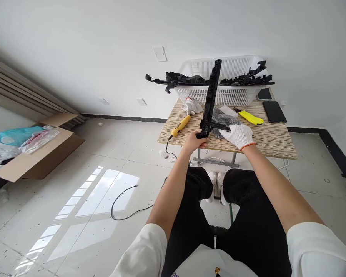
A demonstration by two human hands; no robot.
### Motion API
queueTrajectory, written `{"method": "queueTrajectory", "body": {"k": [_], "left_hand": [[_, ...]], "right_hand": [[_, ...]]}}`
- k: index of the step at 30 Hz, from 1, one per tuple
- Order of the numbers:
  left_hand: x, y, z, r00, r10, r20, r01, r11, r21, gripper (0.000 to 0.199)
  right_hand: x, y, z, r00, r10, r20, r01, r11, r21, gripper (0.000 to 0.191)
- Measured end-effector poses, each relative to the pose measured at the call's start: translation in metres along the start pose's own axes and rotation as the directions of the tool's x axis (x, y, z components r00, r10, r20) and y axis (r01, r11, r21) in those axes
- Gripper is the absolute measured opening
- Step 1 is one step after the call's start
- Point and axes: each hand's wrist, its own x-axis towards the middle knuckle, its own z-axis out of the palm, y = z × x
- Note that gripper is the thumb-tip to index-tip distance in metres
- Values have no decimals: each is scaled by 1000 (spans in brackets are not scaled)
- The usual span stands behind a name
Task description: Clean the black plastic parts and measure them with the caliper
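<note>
A long black plastic part [211,96] with a short side arm stands tilted upward over the front of the table. My bare left hand [195,141] is closed around its lower end. My right hand [238,135], in a white knitted glove with an orange cuff, has its fingers closed on the tip of the side arm. Behind the part and beside the glove lies a grey cloth [217,116]. To the left rests a yellow corded tool [181,125], next to a crumpled white glove [192,105]. A yellow utility knife [250,117] lies beyond my right hand.
A white plastic basket [233,96] at the back of the wood-patterned table [272,140] holds more black parts [248,79], some jutting past its rim. A black phone [274,112] lies at the right. A cardboard box [50,154] and a black cable [123,219] are on the floor.
</note>
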Motion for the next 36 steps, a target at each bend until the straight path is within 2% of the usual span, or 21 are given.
{"method": "queueTrajectory", "body": {"k": [10,15,20,25,36], "left_hand": [[-2,4,-2,998,-8,65,6,1000,22,35],[-3,5,-1,998,7,65,-14,995,99,34],[-3,4,0,998,4,66,-14,989,148,46],[-1,2,2,999,12,47,-20,982,189,36],[-4,5,6,1000,28,11,-29,975,218,29]], "right_hand": [[3,0,-1,1000,10,16,-10,1000,3,78],[5,-1,1,1000,26,9,-26,1000,-11,76],[7,0,4,999,41,-7,-41,999,-2,72],[8,0,6,997,59,-43,-59,998,8,67],[8,0,7,987,80,-136,-82,997,-13,65]]}}
